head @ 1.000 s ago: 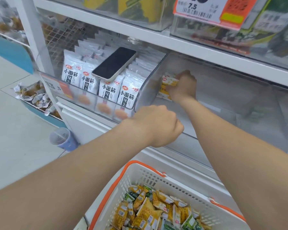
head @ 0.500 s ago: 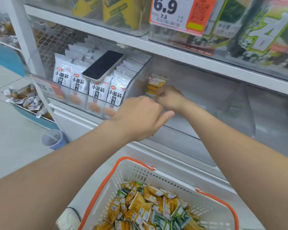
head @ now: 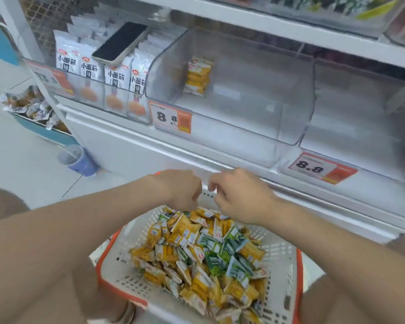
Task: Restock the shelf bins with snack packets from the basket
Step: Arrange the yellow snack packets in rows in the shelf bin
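Small snack packets [head: 197, 253] fill the basket [head: 117, 272] at lower centre; one yellow packet [head: 197, 76] stands in the clear bin [head: 243, 127] above. They look light, crinkly and slippery, so a pinch at a sealed edge would suit. The right hand [head: 239, 197] hovers loosely curled and empty. Whether the left hand [head: 182, 190], its fingers curled, holds anything cannot be told.

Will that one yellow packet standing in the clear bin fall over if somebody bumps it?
Probably yes: the yellow packet stands on its narrow end in the clear bin, with no other packets propping it. It looks small and puffy, so likely light and squashy, not stiff.
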A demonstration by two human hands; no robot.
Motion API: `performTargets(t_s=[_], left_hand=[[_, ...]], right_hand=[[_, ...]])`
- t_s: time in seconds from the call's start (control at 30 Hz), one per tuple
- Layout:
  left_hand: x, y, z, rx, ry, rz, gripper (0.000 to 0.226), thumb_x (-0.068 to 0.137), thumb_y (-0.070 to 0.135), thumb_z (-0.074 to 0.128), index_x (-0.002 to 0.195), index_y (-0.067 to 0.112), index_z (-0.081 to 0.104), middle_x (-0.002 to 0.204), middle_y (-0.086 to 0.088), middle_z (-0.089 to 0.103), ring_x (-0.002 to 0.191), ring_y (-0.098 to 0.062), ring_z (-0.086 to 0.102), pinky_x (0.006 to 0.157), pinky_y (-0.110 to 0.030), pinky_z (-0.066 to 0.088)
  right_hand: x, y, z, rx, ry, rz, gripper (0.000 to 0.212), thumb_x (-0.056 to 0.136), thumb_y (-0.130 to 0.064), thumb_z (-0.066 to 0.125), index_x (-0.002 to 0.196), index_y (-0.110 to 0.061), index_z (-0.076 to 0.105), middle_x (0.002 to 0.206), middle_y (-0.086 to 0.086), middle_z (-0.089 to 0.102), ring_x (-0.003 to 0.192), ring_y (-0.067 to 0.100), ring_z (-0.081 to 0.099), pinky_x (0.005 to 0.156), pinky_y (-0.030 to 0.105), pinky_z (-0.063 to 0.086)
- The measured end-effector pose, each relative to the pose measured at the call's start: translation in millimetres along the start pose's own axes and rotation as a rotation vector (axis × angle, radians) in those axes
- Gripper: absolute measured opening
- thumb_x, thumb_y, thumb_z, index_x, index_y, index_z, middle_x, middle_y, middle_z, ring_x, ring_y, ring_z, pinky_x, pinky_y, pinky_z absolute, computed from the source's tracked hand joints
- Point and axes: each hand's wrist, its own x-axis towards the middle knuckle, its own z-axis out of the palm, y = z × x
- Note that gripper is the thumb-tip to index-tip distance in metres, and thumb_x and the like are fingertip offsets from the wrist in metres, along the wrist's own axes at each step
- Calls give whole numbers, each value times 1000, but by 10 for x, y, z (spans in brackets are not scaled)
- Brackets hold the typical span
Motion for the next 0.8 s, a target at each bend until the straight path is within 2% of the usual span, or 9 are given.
performTargets(t_s=[0.07, 0.13, 0.23, 0.3, 0.37, 0.47, 0.57, 0.7, 0.8], left_hand=[[106, 91, 309, 6, -91, 20, 20, 97, 36, 54, 79, 27, 55, 90, 3, 55, 90, -25, 59, 71, -36, 47], [207, 178, 662, 42, -173, -8, 20, 97, 25, 54, 78, 22, 58, 83, -1, 59, 79, -27, 60, 64, -38, 51], [308, 283, 1111, 87, -279, 18, 20, 102, 29, 57, 108, 13, 67, 91, -5, 62, 85, -29, 64, 69, -42, 58], [362, 323, 1317, 5, -329, 54, 37, 102, 39, 61, 129, 13, 61, 118, -8, 64, 106, -31, 64, 84, -44, 57], [393, 379, 1447, -82, -349, 74, 46, 101, 35, 65, 138, 12, 55, 132, -10, 61, 117, -32, 60, 95, -45, 54], [429, 453, 1593, -122, -273, 46, 32, 98, 6, 63, 129, 11, 58, 125, -13, 63, 112, -32, 61, 91, -44, 54], [422, 503, 1591, -99, -239, 11, 42, 89, -13, 57, 124, 10, 59, 118, -12, 62, 99, -30, 60, 74, -37, 47], [420, 526, 1522, -9, -231, -26, 42, 84, -14, 54, 119, 8, 57, 105, -12, 57, 86, -30, 51, 68, -37, 42], [433, 407, 1461, -17, -176, -48, 38, 86, -9, 59, 116, 15, 63, 106, -8, 65, 90, -30, 62, 77, -41, 56]], right_hand=[[-122, 38, 202, -68, -220, 11, 29, 88, -23, 45, 109, -25, 65, 102, 6, 66, 95, 32, 65, 76, 43, 57], [-202, 29, 358, -166, -375, -31, 26, 92, -20, 45, 110, -22, 64, 104, 8, 65, 92, 32, 65, 73, 41, 57], [-282, 8, 529, -232, -536, -104, 22, 94, -11, 46, 107, -18, 62, 93, 6, 59, 81, 29, 64, 67, 40, 58], [-291, 7, 578, -264, -557, -134, 15, 95, -7, 47, 98, -17, 58, 82, 2, 52, 72, 25, 60, 56, 36, 51], [-274, 3, 587, -288, -553, -143, 15, 96, -5, 49, 96, -19, 54, 77, 1, 46, 66, 22, 54, 51, 33, 40], [-232, 18, 579, -309, -545, -133, 15, 95, -5, 50, 101, -16, 58, 78, 2, 46, 63, 20, 51, 49, 31, 36], [-176, 27, 575, -311, -547, -111, 20, 95, -5, 50, 108, -14, 63, 79, 1, 43, 61, 18, 49, 48, 30, 35], [-142, 16, 525, -306, -542, -115, 18, 97, -8, 51, 109, -15, 62, 80, 1, 44, 61, 17, 48, 50, 31, 38], [-143, 4, 422, -293, -562, -91, 13, 98, -6, 50, 90, -16, 51, 79, 1, 40, 61, 17, 45, 50, 32, 36]])
